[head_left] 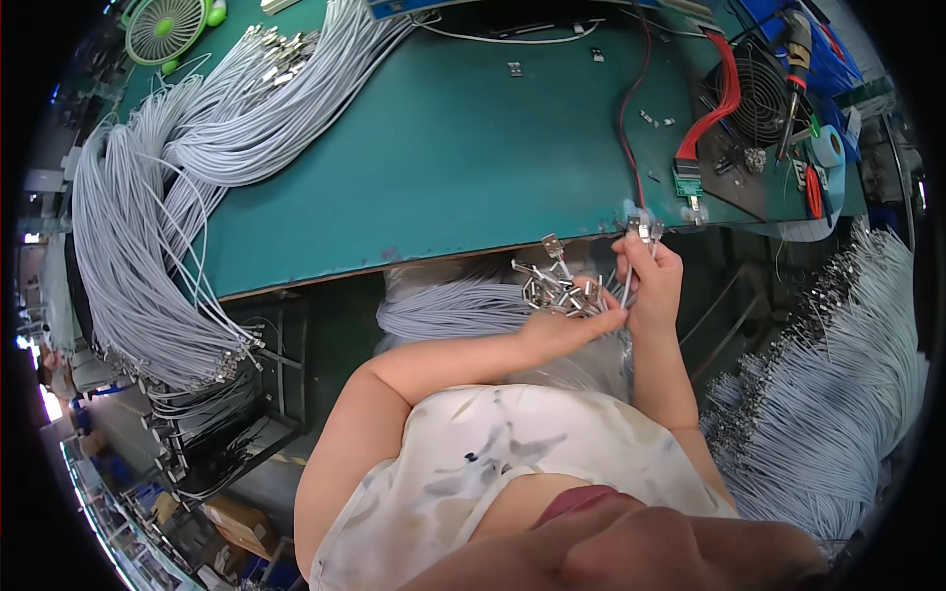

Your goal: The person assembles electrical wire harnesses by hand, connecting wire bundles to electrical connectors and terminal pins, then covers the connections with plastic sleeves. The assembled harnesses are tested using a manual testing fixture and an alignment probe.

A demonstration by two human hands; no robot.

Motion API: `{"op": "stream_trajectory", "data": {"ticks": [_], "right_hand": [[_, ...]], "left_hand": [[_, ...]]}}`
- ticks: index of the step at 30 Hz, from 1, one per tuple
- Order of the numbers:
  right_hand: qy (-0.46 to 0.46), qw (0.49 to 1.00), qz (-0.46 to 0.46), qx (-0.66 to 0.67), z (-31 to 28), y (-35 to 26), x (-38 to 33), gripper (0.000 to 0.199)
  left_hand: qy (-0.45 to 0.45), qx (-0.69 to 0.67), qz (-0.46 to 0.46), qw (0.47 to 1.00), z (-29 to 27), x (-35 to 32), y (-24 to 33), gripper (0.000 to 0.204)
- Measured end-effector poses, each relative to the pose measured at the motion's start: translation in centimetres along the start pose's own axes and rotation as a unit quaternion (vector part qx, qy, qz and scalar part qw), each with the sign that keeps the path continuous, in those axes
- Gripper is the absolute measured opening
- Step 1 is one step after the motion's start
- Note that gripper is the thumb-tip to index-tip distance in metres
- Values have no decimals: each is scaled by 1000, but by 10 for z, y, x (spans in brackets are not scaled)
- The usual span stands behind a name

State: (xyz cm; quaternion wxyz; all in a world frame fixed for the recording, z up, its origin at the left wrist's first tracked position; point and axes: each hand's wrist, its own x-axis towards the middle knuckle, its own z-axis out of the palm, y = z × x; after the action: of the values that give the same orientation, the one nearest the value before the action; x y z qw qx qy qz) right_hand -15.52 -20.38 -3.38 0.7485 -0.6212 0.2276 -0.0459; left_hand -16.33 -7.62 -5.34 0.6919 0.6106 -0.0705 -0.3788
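My left hand [567, 333] is closed on a bundle of grey cables, just off the front edge of the table. The bundle's bare metal plugs [564, 293] fan out above the fingers. Close by on the right, my right hand [652, 281] pinches a single cable with a metal USB-type plug [645, 229] at the table edge. That plug sits near the end of a thin red-and-black wire [631, 148]. The cable's grey length [628, 284] runs down between both hands. A small green circuit board [688, 179] on a red ribbon cable lies just right of the plug.
Thick grey cable bundles [266, 138] cover the left of the green table [443, 167] and hang over its edge. More bundles hang at the lower right [838, 394] and under the table [453, 307]. A soldering iron [794, 74], black fan [754, 98] and small green fan [166, 30] stand behind.
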Motion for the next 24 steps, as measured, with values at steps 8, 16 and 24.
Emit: {"op": "stream_trajectory", "data": {"ticks": [8,16,24], "right_hand": [[31,993,1,117,-11,5,-3,19],[-1,988,14,157,-19,5,-7,17],[5,988,33,152,-10,2,-1,17]], "left_hand": [[4,11,294,956,-6,10,-14,15],[42,-105,48,992,0,7,0,11],[103,-67,84,989,1,14,3,15]]}}
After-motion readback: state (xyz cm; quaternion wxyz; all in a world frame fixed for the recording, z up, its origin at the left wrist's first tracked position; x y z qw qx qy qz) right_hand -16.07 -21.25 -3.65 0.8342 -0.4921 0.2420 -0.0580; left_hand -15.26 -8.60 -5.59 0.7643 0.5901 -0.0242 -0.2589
